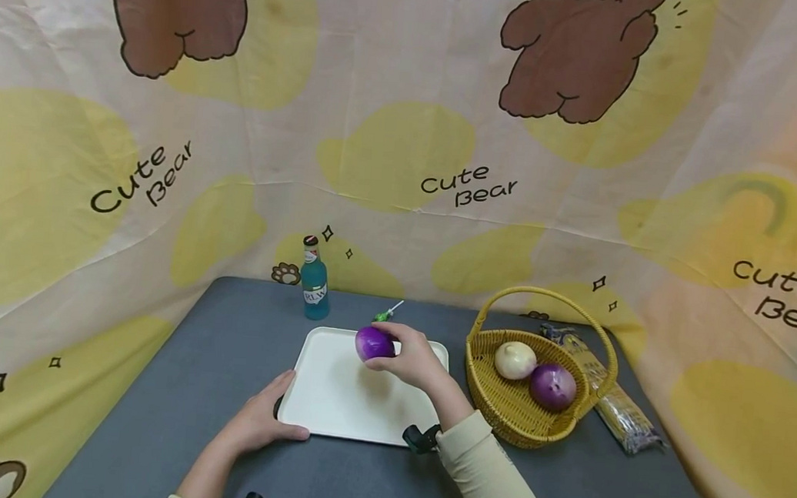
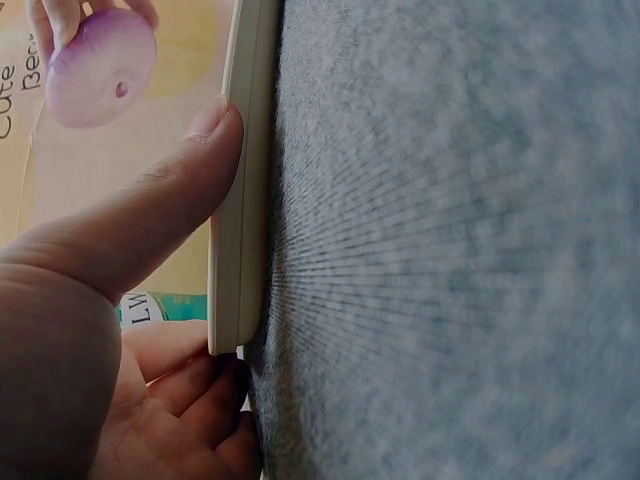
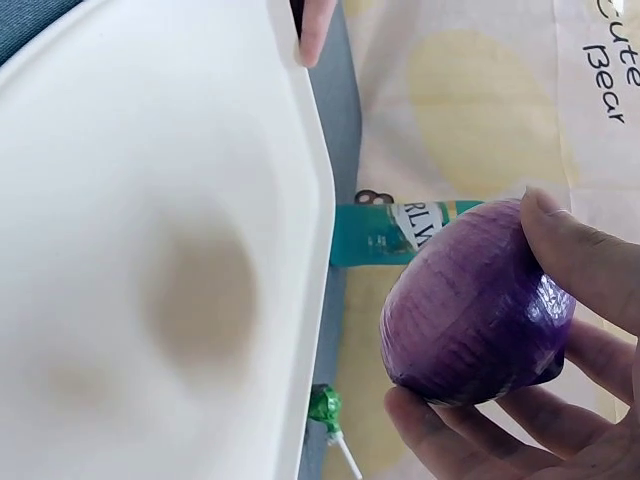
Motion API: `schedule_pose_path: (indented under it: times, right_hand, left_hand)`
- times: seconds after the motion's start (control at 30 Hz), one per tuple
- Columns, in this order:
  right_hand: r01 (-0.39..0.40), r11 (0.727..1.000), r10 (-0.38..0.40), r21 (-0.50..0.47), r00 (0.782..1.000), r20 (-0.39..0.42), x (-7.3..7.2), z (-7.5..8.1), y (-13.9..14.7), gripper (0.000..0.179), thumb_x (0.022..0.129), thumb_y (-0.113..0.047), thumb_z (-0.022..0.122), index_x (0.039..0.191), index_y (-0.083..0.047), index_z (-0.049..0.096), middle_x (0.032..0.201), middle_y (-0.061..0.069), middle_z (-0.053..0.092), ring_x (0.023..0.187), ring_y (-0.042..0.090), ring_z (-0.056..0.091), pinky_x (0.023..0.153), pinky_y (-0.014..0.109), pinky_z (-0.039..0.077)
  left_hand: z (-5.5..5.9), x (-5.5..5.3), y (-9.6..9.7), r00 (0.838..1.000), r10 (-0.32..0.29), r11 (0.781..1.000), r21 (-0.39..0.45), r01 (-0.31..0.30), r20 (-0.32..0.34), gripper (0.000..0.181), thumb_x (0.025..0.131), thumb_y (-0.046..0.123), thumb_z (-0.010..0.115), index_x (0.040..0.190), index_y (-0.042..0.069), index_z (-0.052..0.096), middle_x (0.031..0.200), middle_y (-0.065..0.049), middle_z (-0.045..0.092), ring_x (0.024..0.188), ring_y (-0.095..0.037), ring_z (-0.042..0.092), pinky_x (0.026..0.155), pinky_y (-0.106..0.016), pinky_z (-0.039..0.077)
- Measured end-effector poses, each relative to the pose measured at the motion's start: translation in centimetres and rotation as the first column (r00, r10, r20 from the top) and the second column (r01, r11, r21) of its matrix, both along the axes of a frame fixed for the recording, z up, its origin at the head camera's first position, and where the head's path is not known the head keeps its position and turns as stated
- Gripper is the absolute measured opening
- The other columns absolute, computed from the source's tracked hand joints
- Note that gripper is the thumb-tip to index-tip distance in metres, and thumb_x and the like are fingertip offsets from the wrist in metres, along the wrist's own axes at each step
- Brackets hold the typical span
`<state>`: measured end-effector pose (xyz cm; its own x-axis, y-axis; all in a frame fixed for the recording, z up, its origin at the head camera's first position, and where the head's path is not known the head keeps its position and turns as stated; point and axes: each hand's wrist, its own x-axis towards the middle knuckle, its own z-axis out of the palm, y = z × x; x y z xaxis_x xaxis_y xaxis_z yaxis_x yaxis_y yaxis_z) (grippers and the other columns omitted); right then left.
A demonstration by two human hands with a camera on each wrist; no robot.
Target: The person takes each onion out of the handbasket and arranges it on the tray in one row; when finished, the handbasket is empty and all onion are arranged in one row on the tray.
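Observation:
My right hand (image 1: 413, 356) holds a purple onion (image 1: 374, 344) above the white tray (image 1: 341, 419), thumb on one side and fingers on the other. In the right wrist view the onion (image 3: 470, 310) looks glossy, and a soft shadow falls on the tray. At the tray's front left corner is my left hand (image 1: 258, 418), gripping the edge. The left wrist view shows its thumb (image 2: 185, 185) against the tray's rim (image 2: 240, 200) and the other fingers bent in at the corner.
A blue-green bottle (image 1: 315, 286) stands behind the tray at left, and a green-wrapped lollipop (image 1: 385, 314) lies behind it. On the right, a yellow wicker basket (image 1: 498, 410) contains a white onion (image 1: 515, 360) and another purple onion (image 1: 552, 387). Beside it lies a long clear packet (image 1: 619, 411).

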<state>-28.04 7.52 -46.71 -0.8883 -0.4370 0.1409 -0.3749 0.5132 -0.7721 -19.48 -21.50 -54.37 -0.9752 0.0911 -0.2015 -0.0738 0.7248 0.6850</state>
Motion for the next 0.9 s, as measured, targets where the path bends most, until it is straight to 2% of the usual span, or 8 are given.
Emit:
schedule_pose_path:
  times: [0.37, 0.7, 0.9]
  right_hand:
    - [-0.01, 1.0, 0.01, -0.004, 0.999, 0.047, -0.6, -0.3, -1.8, 0.067, 0.078, -0.024, 0.089, 0.139, -0.015, 0.062, 0.135, 0.01, 0.064, 0.125, 0.031, 0.06, 0.102, 0.052, 0.051]
    - [-0.028, 1.0, 0.028, -0.002, 0.997, 0.065, -0.9, -0.3, -3.7, 0.068, 0.078, -0.03, 0.089, 0.139, -0.019, 0.061, 0.134, 0.005, 0.065, 0.122, 0.025, 0.061, 0.097, 0.039, 0.055]
    - [-0.019, 1.0, 0.018, 0.012, 0.998, 0.067, -1.2, -0.6, -4.6, 0.068, 0.078, -0.03, 0.089, 0.139, -0.019, 0.062, 0.133, 0.005, 0.065, 0.121, 0.024, 0.062, 0.096, 0.037, 0.056]
  left_hand:
    - [0.0, 0.0, -0.1, 1.0, -0.013, 1.0, -0.004, 0.013, -0.015, 0.124, 0.066, 0.047, 0.093, 0.159, 0.002, 0.025, 0.163, -0.026, 0.025, 0.148, -0.052, 0.026, 0.113, -0.069, 0.028]
    - [0.2, 0.2, -0.3, 1.0, -0.016, 1.0, -0.001, 0.016, 0.001, 0.124, 0.067, 0.046, 0.092, 0.16, 0.002, 0.022, 0.164, -0.026, 0.023, 0.148, -0.052, 0.024, 0.113, -0.07, 0.027]
    - [0.2, 0.0, -0.2, 1.0, -0.018, 1.0, -0.002, 0.018, 0.014, 0.125, 0.067, 0.049, 0.091, 0.16, 0.003, 0.022, 0.164, -0.026, 0.022, 0.148, -0.052, 0.024, 0.113, -0.07, 0.028]
